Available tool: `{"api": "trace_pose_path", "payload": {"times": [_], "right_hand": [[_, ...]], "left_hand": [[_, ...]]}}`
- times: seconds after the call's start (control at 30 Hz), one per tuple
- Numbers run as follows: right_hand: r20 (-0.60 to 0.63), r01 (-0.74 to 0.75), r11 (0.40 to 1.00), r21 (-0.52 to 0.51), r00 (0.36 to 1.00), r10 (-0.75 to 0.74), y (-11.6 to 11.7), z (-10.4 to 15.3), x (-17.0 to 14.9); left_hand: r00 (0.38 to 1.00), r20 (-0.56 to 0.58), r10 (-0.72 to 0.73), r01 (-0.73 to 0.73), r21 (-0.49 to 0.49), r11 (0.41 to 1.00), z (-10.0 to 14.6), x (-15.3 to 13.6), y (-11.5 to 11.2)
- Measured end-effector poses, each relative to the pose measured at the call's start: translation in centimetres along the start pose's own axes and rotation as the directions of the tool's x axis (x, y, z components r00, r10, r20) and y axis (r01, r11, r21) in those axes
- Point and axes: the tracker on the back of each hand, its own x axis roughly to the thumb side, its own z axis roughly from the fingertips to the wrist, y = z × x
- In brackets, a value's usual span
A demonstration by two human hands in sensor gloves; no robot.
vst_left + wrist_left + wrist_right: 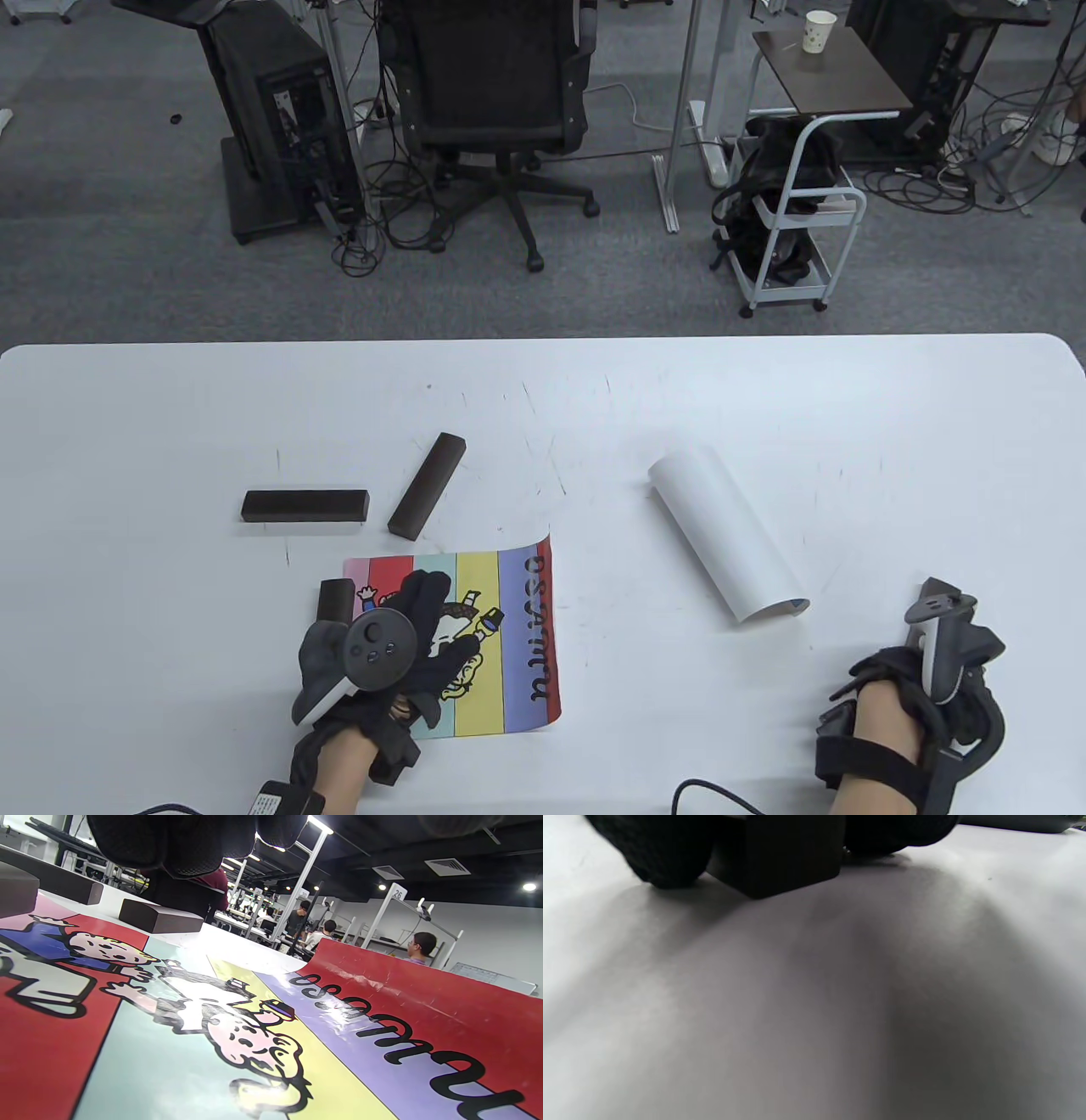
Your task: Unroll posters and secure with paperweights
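Left hand (399, 645) pressing striped poster (509, 645), rolled poster (725, 535) lying diagonally

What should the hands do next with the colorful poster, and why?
Probably the right hand, which seems to hold a dark block, should set it on the poster's curling red edge. The left hand presses the poster flat, and only one block sits on its left side.

An open-plan lab or office workroom. Beyond the hands, past the white table (764, 382), sit a black office chair (496, 93), computer towers on carpet, tangled cables and a rolling cart (806, 246). The left wrist view shows seated workers (418, 946) at numbered stations.
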Motion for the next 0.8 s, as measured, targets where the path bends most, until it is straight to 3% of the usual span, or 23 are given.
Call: {"api": "trace_pose_path", "payload": {"times": [0.2, 0.3, 0.47, 0.6, 0.8], "right_hand": [[-0.007, 0.070, 0.997, -0.022, 0.998, -0.070, -0.5, -0.2, -0.5], [0.017, 0.176, 0.984, -0.026, 0.984, -0.176, -0.9, -0.1, -0.9], [0.156, 0.306, 0.950, -0.058, 0.943, -0.295, -3.1, 1.4, 0.3], [0.365, 0.338, 0.938, -0.078, 0.885, -0.289, -6.1, 4.8, 2.8], [0.696, 0.327, 0.934, -0.142, 0.704, -0.141, -9.3, 12.7, 6.4]], "left_hand": [[1.000, 0.009, -0.029, 0.028, 0.032, 0.999, 0.1, 0.3, 0.0], [0.998, 0.015, -0.058, 0.057, 0.065, 0.996, 0.3, 0.6, 0.2], [0.993, 0.033, -0.110, 0.102, 0.177, 0.979, 0.8, 1.6, 1.0], [0.978, 0.067, -0.198, 0.173, 0.271, 0.947, 1.4, 3.1, 1.7], [0.951, 0.122, -0.285, 0.227, 0.354, 0.907, 2.3, 5.0, 2.2]]}}
